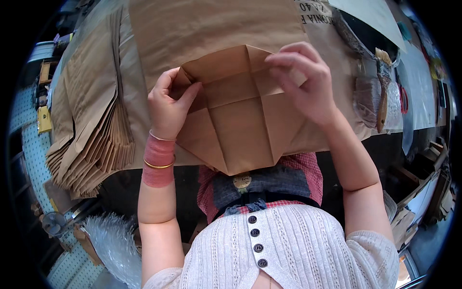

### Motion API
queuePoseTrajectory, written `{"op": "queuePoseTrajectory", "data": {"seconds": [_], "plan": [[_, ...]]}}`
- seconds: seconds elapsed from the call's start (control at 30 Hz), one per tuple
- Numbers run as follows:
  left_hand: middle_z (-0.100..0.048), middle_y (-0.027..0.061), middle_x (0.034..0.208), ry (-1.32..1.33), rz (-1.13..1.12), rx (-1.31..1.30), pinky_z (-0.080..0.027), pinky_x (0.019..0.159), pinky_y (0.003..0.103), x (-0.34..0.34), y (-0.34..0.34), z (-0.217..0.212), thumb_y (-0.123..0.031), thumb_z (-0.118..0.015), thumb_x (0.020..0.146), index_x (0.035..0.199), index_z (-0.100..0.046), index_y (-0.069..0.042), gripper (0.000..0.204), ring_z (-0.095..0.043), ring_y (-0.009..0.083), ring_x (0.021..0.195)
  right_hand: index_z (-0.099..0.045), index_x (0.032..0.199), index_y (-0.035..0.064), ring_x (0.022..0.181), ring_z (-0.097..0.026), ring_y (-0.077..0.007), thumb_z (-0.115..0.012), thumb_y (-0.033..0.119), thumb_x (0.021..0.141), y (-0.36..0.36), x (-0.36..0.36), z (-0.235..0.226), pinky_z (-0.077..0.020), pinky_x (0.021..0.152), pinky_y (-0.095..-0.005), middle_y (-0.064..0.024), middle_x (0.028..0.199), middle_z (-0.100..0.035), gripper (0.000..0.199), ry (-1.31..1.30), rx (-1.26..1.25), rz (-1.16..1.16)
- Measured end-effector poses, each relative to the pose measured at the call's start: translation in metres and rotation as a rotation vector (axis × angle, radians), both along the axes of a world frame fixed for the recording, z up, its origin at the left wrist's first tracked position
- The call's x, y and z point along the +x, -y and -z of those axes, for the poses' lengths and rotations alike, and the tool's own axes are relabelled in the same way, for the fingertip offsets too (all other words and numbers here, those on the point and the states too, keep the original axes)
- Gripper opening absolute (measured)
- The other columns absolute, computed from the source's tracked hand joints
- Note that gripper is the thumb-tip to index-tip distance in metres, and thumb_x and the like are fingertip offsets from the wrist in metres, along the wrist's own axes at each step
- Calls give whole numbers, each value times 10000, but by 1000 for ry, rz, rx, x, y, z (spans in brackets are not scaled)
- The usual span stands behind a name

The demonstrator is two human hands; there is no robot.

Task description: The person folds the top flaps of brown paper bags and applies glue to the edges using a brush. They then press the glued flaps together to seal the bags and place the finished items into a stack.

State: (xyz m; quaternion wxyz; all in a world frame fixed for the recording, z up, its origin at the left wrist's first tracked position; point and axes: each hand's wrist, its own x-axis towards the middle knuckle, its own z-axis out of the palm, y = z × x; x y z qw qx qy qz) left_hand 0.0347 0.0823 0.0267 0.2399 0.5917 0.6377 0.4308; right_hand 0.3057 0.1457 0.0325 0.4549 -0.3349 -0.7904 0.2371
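A brown paper bag (238, 120) lies in front of me with its end spread out and creased into folded panels. My left hand (169, 103) pinches the bag's left flap between thumb and fingers, near the upper left corner. Over the upper right corner is my right hand (308, 79), its thumb and fingers apart at the bag's edge. Whether its fingertips touch the paper is hard to tell. The bag's near edge reaches the front of the table, close to my apron (288, 182).
A fanned stack of folded brown paper bags (94, 115) fills the table's left side. Flat brown paper (216, 24) lies beyond the bag. On the right are a brush (383, 91), a dark tub (361, 33) and a plastic-wrapped bundle (366, 101). Clear plastic strips (113, 245) stand lower left.
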Motion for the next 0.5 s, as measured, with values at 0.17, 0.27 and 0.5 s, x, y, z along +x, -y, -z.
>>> {"op": "queuePoseTrajectory", "data": {"seconds": [0.17,0.27,0.5], "plan": [[-681,47,923,149,138,-106,-499,777,247,-11,4,-14,-3,-635,807,1095,-628,42,292,-615,106,884,-655,802,61,810,-614,-325,-649,107,801,15,-55,0,-508,686,-409,-127,828,-636,46,125,-170,-282],[-683,73,906,289,220,-97,-495,770,252,-17,5,-20,-3,-518,819,1063,-637,68,281,-617,122,877,-643,735,47,723,-636,-342,-659,163,789,10,-98,-1,-514,650,-435,-150,723,-637,129,104,-202,-194],[-667,196,811,-178,142,-153,-510,750,308,-21,-52,-4,-87,-525,773,965,-656,62,276,-649,173,787,-668,742,58,663,-646,-326,-645,115,757,46,-122,5,-518,603,-426,-148,701,-644,63,34,-247,-183]]}}
